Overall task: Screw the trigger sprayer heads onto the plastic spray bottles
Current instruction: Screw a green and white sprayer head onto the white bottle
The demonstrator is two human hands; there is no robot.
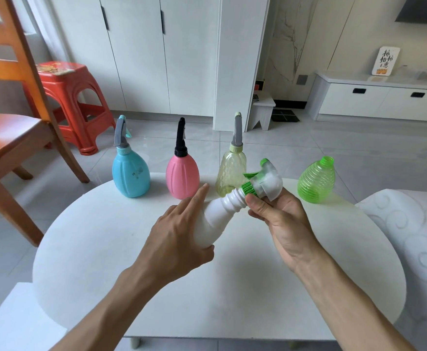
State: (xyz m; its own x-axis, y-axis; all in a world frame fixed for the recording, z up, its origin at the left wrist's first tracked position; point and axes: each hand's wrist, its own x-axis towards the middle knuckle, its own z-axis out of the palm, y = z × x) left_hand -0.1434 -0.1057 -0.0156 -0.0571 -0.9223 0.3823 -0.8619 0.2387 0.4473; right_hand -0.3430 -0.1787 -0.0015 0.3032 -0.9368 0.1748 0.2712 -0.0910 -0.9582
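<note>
White plaque (385, 61) on the low cabinet (374, 97) at far right carries black brush-style Chinese characters in vertical columns, too small to read reliably, with an orange mark along its bottom edge. Blue spray bottle (130, 173) has a faint dark smudge of marking on its front, illegible. Red plastic stool (68, 97) top shows a gold printed pattern, no readable text.
</note>
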